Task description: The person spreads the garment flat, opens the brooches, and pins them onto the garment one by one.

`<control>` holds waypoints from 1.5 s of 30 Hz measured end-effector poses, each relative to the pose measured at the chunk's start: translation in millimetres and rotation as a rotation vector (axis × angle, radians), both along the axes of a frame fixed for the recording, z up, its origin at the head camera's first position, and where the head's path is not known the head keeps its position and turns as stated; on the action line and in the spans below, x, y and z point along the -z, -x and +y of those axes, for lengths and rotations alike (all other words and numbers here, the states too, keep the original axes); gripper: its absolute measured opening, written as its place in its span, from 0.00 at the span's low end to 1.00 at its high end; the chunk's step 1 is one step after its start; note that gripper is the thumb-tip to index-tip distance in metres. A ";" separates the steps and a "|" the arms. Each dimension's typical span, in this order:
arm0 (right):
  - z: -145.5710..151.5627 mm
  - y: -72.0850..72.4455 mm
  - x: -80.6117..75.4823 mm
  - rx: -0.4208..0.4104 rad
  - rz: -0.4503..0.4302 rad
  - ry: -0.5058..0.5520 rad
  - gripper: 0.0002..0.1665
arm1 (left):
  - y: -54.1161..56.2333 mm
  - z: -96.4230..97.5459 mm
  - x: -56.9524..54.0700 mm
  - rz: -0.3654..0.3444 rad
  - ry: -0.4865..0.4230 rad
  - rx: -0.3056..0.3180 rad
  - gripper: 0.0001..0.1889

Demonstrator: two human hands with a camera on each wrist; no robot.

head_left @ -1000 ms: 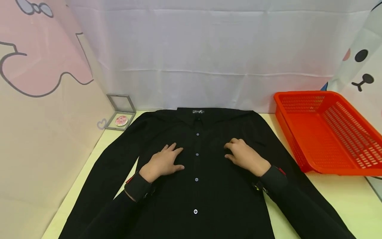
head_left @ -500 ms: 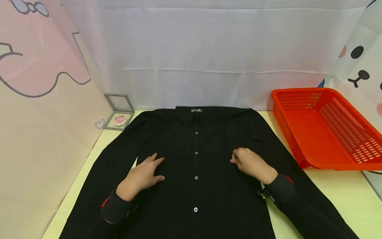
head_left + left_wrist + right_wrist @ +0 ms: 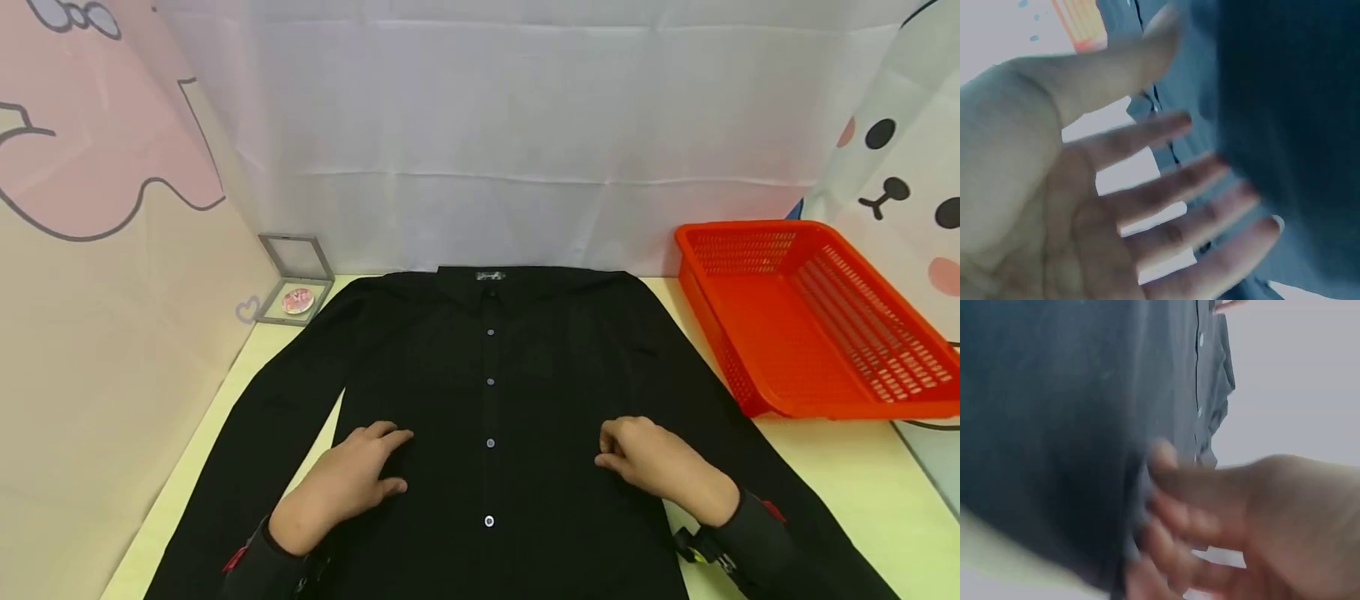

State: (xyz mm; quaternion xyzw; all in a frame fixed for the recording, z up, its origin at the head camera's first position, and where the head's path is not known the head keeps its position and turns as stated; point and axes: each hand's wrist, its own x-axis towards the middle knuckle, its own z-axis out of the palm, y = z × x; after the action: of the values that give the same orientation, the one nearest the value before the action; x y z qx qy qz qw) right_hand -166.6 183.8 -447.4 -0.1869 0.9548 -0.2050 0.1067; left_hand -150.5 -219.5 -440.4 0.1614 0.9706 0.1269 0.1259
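Note:
A black long-sleeved button-up shirt [image 3: 442,367] lies spread out, collar toward the back wall and its front buttons running down the middle. Over the shirt's left half is my left hand [image 3: 341,479], fingers spread and lightly bent. The left wrist view shows that hand's palm and fingers [image 3: 1172,237] with nothing between them, fingertips right at the fabric. My right hand [image 3: 660,458] is low over the shirt's right half, its fingers bent. In the right wrist view the bent fingers [image 3: 1172,550] and thumb come right at the cloth, somewhat blurred.
A red plastic basket [image 3: 750,400] with slotted walls stands at the right. At the back left is a small grey hinged frame [image 3: 330,275] with a round pink item [image 3: 297,301] in it. Printed fabric walls [image 3: 480,108] enclose the pale yellow table [image 3: 810,450].
Both hands have slid down the shirt toward me and moved outward, apart from each other. The right hand's fingers have bent more. The shirt lies as before.

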 end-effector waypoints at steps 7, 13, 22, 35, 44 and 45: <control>23.6 -5.0 -6.6 0.331 -0.104 -0.117 0.15 | 3.2 -20.0 1.6 0.069 0.056 -0.320 0.25; 34.3 -1.6 -3.5 0.254 -0.189 -0.055 0.16 | 6.0 -33.7 6.8 -0.013 0.015 -0.372 0.31; 41.1 -6.0 -10.5 0.220 -0.197 -0.027 0.20 | 9.8 -40.3 2.4 -0.124 -0.097 -0.366 0.28; 45.9 -15.5 -16.0 0.036 -0.427 -0.055 0.20 | -3.4 -50.1 -15.9 -0.442 -0.125 -0.344 0.56; 45.0 -23.5 -18.6 0.112 -0.504 -0.059 0.18 | -12.8 -49.3 -12.7 -0.476 -0.133 -0.394 0.58; 44.1 -23.9 -18.6 0.130 -0.538 -0.064 0.16 | -13.8 -49.1 -11.5 -0.490 -0.133 -0.401 0.59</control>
State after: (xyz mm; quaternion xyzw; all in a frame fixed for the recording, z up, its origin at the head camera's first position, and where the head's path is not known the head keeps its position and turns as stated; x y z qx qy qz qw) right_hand -142.7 227.9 -428.9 -0.0607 0.9081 -0.2236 0.3488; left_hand -136.7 -268.6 -428.9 -0.0607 0.9134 0.2475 0.3174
